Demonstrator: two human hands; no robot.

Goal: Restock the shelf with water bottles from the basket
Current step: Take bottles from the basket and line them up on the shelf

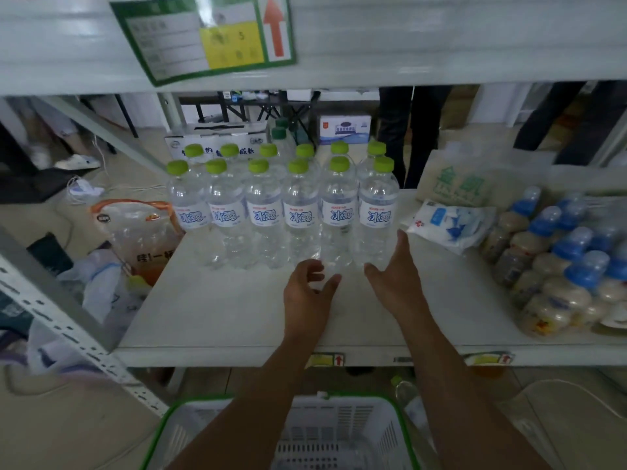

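Clear water bottles with lime-green caps and blue-lettered white labels; white basket, green-rimmed

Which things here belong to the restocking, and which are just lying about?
Part of the job: water bottles, shelf, basket, left hand, right hand.

Lying about: blue-capped bottles, white-and-blue bag, cardboard box, price sign.

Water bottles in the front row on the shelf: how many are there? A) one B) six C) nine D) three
B: six water bottles with light green caps stand side by side in the front row on the shelf.
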